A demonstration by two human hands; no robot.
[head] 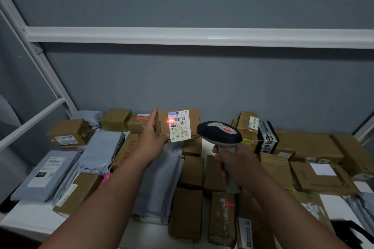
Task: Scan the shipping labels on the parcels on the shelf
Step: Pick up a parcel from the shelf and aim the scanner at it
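Note:
My left hand holds a small brown cardboard parcel upright above the shelf, fingers along its left edge and thumb under it. A white shipping label faces me, with a red scan line glowing across its barcode. My right hand grips the handle of a grey and black barcode scanner, whose head points at the label from the right.
The white shelf is crowded with brown boxes and grey poly mailers. A black-wrapped parcel stands at the right. White shelf rails run above and along the left side.

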